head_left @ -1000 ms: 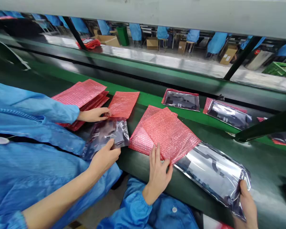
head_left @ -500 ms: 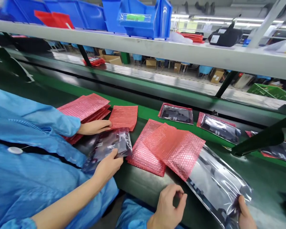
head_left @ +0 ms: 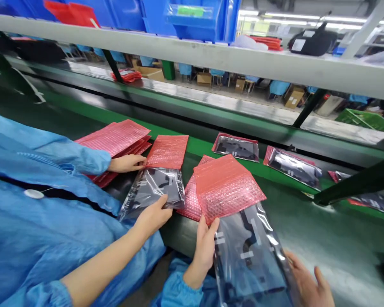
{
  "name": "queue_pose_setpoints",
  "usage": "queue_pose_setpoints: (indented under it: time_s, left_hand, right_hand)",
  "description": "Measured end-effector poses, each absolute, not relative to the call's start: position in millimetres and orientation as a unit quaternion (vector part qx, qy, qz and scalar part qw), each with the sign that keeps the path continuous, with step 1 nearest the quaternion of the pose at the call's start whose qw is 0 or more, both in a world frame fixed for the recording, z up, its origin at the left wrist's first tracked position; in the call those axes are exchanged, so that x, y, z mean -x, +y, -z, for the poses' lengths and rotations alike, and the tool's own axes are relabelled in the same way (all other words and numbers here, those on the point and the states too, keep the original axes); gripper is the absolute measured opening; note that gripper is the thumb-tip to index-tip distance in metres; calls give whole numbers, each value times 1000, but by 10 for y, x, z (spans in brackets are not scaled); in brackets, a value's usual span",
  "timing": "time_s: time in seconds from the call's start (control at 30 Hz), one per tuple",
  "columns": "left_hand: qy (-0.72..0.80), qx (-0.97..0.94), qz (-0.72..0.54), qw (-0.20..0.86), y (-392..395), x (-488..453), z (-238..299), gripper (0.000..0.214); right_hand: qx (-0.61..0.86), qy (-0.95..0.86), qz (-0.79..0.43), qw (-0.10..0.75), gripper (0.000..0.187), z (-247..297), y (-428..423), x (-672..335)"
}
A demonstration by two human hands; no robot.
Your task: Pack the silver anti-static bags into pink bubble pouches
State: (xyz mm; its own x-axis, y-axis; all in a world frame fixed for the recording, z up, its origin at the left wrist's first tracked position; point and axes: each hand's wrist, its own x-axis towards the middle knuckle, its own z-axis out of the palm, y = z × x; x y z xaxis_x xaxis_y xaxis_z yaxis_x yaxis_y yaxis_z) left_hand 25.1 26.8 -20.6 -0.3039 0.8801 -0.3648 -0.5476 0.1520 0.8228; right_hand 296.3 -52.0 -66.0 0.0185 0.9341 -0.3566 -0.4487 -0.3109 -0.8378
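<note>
My left hand (head_left: 203, 251) pinches the near left corner of a red bubble-wrap bag (head_left: 228, 185). A clear plastic bag (head_left: 243, 251) with a dark flat part inside extends toward me from that bubble bag, its far end tucked under or into it; which, I cannot tell. Along the clear bag's right edge lies my right hand (head_left: 309, 279), fingers spread and thumb apart, its fingertips partly hidden by the bag. Another red bubble bag (head_left: 190, 209) sits beneath the first, mostly covered.
At left, a co-worker in blue holds a similar clear bag (head_left: 156, 187) against a red bubble bag (head_left: 168, 151). A stack of red bubble bags (head_left: 115, 136) lies beyond their sleeve. Packed parts (head_left: 237, 147) line the far belt edge. A green post (head_left: 355, 185) rises at right; a shelf (head_left: 192, 53) spans above.
My left hand has moved up and gripped the bubble bag's corner. The clear bag has swung left and more upright. My right hand has let go of its lower corner and opened.
</note>
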Motion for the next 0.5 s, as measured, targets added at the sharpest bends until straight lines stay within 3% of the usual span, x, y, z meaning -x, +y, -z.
queue_pose_setpoints:
  time_s: [0.17, 0.33, 0.5]
  left_hand:
    - [508, -324, -557, 572, 161, 7, -33, 35]
    - [528, -383, -521, 551, 104, 105, -94, 39]
    - [565, -364, -524, 523, -21, 79, 43, 43]
  right_hand:
    - [518, -290, -613, 521, 47, 306, -296, -2757]
    - [600, -362, -539, 467, 57, 79, -25, -2470]
    - [633, -412, -500, 424, 65, 231, -89, -2400]
